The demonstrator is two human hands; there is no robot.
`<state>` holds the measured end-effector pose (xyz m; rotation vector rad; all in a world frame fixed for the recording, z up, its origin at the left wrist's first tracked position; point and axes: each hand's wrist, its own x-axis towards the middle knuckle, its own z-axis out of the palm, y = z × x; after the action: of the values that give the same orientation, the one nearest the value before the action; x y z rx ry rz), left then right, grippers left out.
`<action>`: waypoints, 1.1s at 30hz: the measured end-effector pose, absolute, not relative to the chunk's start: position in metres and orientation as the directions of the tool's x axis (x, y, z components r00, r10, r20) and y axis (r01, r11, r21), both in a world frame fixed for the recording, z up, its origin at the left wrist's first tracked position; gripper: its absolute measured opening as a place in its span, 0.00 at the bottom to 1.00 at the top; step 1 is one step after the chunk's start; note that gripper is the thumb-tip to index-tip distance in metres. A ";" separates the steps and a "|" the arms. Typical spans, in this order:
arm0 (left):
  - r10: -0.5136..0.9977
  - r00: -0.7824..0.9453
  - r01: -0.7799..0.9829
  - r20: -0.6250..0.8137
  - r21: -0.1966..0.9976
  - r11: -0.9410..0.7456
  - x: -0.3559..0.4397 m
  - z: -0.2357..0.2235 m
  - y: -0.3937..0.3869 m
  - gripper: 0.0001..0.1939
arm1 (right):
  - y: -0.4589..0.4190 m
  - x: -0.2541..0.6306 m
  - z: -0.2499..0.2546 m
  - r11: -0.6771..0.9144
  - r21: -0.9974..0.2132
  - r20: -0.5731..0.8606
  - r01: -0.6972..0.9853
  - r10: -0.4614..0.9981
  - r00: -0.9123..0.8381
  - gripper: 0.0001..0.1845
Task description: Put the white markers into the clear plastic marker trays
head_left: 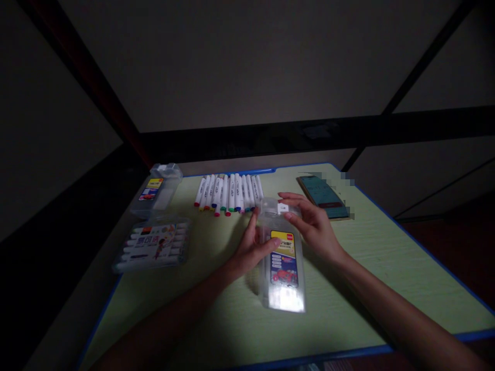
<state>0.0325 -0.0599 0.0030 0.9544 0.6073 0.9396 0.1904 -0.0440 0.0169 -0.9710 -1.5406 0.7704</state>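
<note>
A clear plastic marker case (284,293) with a yellow and blue label is held above the table, its lidded end pointing away from me. My left hand (251,245) grips its left side, thumb across the label and the other fingers mostly hidden behind. At the lid end, my right hand (317,226) has its thumb and fingers closed around the white-tabbed lid (283,207). No markers show inside this case. Beyond the case, several white markers (228,193) with coloured ends lie side by side in a row.
On the left lies another clear case (168,198) with a similar label. In front of it is a flat transparent box (154,245) filled with markers. A phone (325,196) rests at the right. The pale green table (348,304) has a blue edge, with a wall behind.
</note>
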 end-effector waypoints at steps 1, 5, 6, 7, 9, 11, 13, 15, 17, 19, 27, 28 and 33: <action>0.877 0.479 -0.392 -0.041 0.883 0.256 0.032 0.003 -0.060 0.48 | -0.044 0.190 0.017 0.441 -0.883 0.438 0.162 0.897 -0.054 0.09; 0.881 0.471 -0.386 -0.049 0.886 0.256 0.032 0.001 -0.060 0.49 | -0.043 0.189 0.017 0.404 -0.908 0.402 0.110 0.915 -0.041 0.08; 0.882 0.469 -0.386 -0.050 0.886 0.256 0.032 0.001 -0.060 0.49 | -0.042 0.189 0.017 0.393 -0.914 0.391 0.099 0.920 -0.037 0.08; 0.881 0.469 -0.385 -0.053 0.886 0.259 0.032 0.002 -0.060 0.50 | -0.042 0.189 0.016 0.382 -0.920 0.381 0.089 0.924 -0.031 0.08; 0.879 0.474 -0.382 -0.060 0.885 0.266 0.033 0.002 -0.060 0.50 | -0.041 0.189 0.016 0.365 -0.928 0.364 0.071 0.931 -0.025 0.09; 0.875 0.481 -0.380 -0.058 0.886 0.267 0.033 0.003 -0.060 0.51 | -0.040 0.190 0.016 0.353 -0.934 0.352 0.062 0.936 -0.029 0.10; 0.873 0.485 -0.381 -0.048 0.887 0.260 0.033 0.004 -0.060 0.50 | -0.039 0.191 0.016 0.352 -0.934 0.351 0.060 0.936 -0.035 0.10; 0.875 0.483 -0.383 -0.042 0.888 0.254 0.033 0.004 -0.060 0.49 | -0.038 0.191 0.016 0.357 -0.933 0.355 0.054 0.934 -0.036 0.10; 0.876 0.481 -0.378 -0.047 0.890 0.255 0.033 0.003 -0.060 0.48 | -0.038 0.191 0.016 0.357 -0.933 0.355 0.044 0.934 -0.038 0.10; 0.875 0.481 -0.376 -0.050 0.890 0.258 0.033 0.004 -0.060 0.48 | -0.038 0.191 0.015 0.349 -0.937 0.348 0.031 0.937 -0.040 0.10; 0.871 0.491 -0.403 -0.031 0.878 0.258 0.033 0.006 -0.060 0.49 | -0.037 0.191 0.013 0.336 -0.942 0.335 0.016 0.941 -0.044 0.11; 0.871 0.491 -0.403 -0.031 0.878 0.258 0.033 0.006 -0.060 0.49 | -0.037 0.191 0.013 0.335 -0.942 0.335 0.011 0.941 -0.045 0.10; 0.871 0.490 -0.383 -0.043 0.887 0.260 0.032 0.004 -0.060 0.50 | -0.037 0.191 0.013 0.337 -0.941 0.337 -0.005 0.940 -0.052 0.10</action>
<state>0.0318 -0.0600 0.0043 0.9612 0.6090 0.9234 0.1914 -0.0370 0.0128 -0.9292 -1.3932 0.9858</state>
